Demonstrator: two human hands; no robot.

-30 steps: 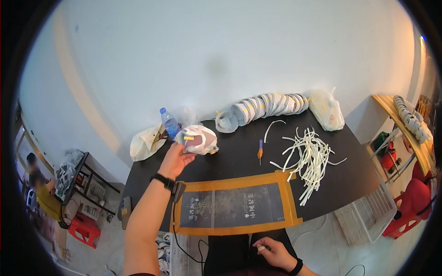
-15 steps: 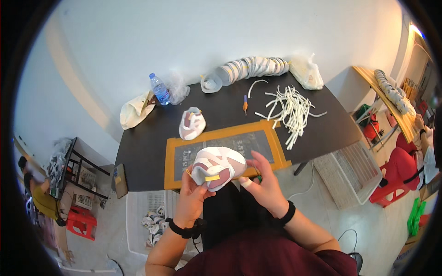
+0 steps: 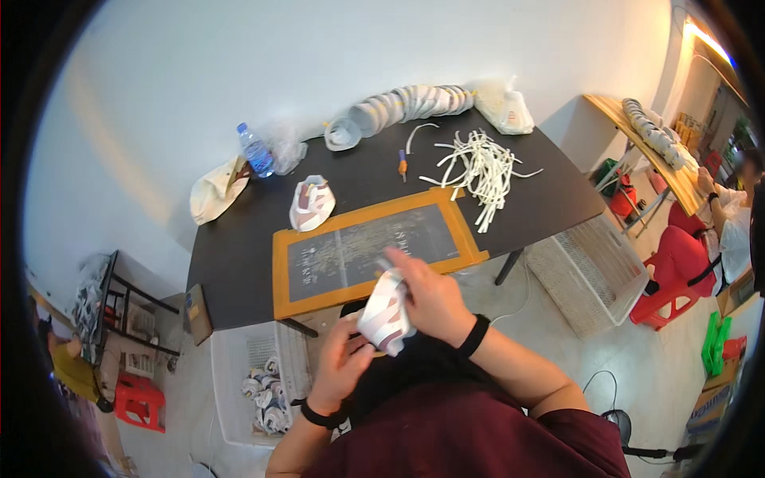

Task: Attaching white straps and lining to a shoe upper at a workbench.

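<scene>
A white and mauve shoe upper (image 3: 384, 315) is held over my lap, just off the near edge of the table. My right hand (image 3: 437, 301) grips its upper right side, with the fingers partly inside the opening and blurred. The fingers of my left hand (image 3: 341, 362) pinch its lower left side. A second, similar shoe upper (image 3: 311, 203) stands on the table beyond the tape-framed dark panel (image 3: 351, 243). The side of the held upper turned toward my right palm is hidden.
On the black table (image 3: 231, 271) lie white strips (image 3: 482, 171), an orange-handled tool (image 3: 402, 166), a bottle (image 3: 255, 150), a cap (image 3: 215, 191) and a row of nested uppers (image 3: 410, 107). Crates (image 3: 590, 279) stand below. Another person (image 3: 729, 207) sits at the right.
The shoe upper has been turned from lying sideways to tilted upright and brought lower, nearer my body. My right hand has come from beside it to gripping it. The view has shifted slightly.
</scene>
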